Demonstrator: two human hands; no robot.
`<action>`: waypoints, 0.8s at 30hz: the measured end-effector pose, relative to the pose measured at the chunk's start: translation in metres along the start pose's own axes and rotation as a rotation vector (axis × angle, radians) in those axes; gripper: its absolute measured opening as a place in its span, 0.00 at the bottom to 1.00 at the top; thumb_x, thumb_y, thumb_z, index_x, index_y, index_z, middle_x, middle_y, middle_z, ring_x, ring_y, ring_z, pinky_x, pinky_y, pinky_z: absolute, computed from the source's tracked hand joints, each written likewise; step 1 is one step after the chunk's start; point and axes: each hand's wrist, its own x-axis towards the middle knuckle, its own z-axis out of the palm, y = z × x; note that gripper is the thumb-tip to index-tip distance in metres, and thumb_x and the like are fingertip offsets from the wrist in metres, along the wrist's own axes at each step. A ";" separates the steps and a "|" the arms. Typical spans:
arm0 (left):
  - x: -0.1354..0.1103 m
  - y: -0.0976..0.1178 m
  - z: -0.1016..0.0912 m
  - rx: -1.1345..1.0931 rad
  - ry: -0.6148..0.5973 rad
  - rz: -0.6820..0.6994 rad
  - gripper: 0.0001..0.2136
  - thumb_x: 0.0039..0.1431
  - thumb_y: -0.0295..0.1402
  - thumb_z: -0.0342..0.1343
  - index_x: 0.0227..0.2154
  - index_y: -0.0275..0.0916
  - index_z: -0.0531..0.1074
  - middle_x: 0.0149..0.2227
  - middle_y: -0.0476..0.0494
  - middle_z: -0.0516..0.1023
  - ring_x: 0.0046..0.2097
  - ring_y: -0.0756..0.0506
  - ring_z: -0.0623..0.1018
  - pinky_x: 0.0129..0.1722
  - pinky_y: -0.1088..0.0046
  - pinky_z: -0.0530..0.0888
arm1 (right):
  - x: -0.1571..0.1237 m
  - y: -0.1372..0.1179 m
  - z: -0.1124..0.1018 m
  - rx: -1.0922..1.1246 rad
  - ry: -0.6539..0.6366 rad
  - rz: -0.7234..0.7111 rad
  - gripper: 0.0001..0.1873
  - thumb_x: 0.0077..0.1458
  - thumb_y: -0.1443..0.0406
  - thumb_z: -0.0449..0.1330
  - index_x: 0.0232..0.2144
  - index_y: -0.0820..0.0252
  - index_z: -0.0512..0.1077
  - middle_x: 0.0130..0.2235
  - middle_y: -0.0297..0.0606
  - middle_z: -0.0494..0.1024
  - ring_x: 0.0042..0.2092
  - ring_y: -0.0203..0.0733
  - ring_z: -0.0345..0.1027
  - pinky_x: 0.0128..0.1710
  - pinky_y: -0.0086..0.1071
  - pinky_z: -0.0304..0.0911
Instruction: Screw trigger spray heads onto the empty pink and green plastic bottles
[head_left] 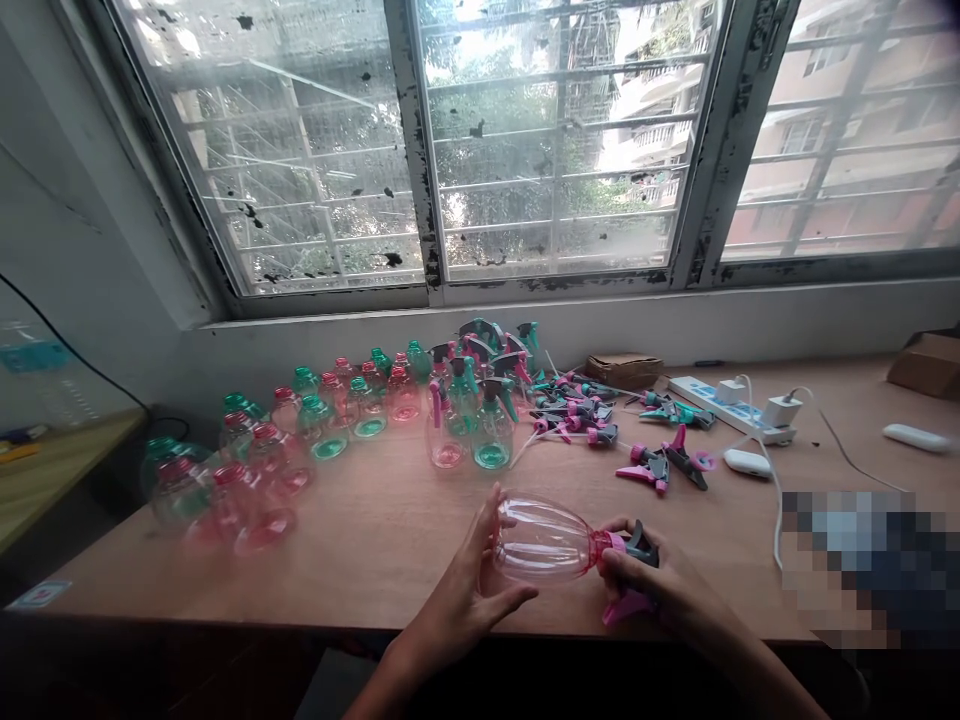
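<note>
A clear pink spray bottle (544, 540) lies on its side near the front edge of the wooden table (390, 530), held between both hands. My left hand (469, 585) cups the bottle's base, fingers curled round it. My right hand (637, 575) grips the pink and grey trigger head (634, 560) at the bottle's neck. Behind stand several finished bottles with trigger heads (472, 420). To the left are several open pink and green bottles without heads (300, 440).
Loose trigger heads (600, 420) lie scattered right of centre. A white power strip (731, 405) with chargers and cables, a white oval device (746, 462) and small cardboard boxes (622, 368) sit at the back right. A window wall runs behind the table.
</note>
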 end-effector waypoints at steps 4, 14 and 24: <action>0.001 0.000 -0.001 -0.051 0.002 -0.024 0.55 0.54 0.38 0.72 0.74 0.53 0.37 0.76 0.40 0.49 0.75 0.34 0.53 0.73 0.51 0.52 | 0.000 0.002 -0.001 -0.066 -0.003 0.009 0.24 0.52 0.52 0.74 0.39 0.60 0.71 0.24 0.33 0.81 0.25 0.40 0.73 0.27 0.32 0.67; 0.002 0.001 0.000 0.111 0.017 -0.021 0.51 0.57 0.38 0.69 0.74 0.51 0.39 0.74 0.39 0.56 0.74 0.34 0.57 0.72 0.52 0.54 | -0.002 -0.003 0.002 -0.054 -0.002 -0.003 0.23 0.52 0.52 0.74 0.39 0.60 0.72 0.25 0.33 0.81 0.26 0.40 0.73 0.28 0.32 0.68; 0.001 0.001 0.002 0.006 0.047 0.008 0.43 0.62 0.40 0.65 0.73 0.52 0.45 0.71 0.38 0.62 0.67 0.36 0.69 0.68 0.54 0.63 | -0.002 -0.001 0.002 -0.090 0.010 0.021 0.24 0.51 0.48 0.73 0.38 0.58 0.71 0.24 0.34 0.81 0.25 0.44 0.73 0.28 0.36 0.68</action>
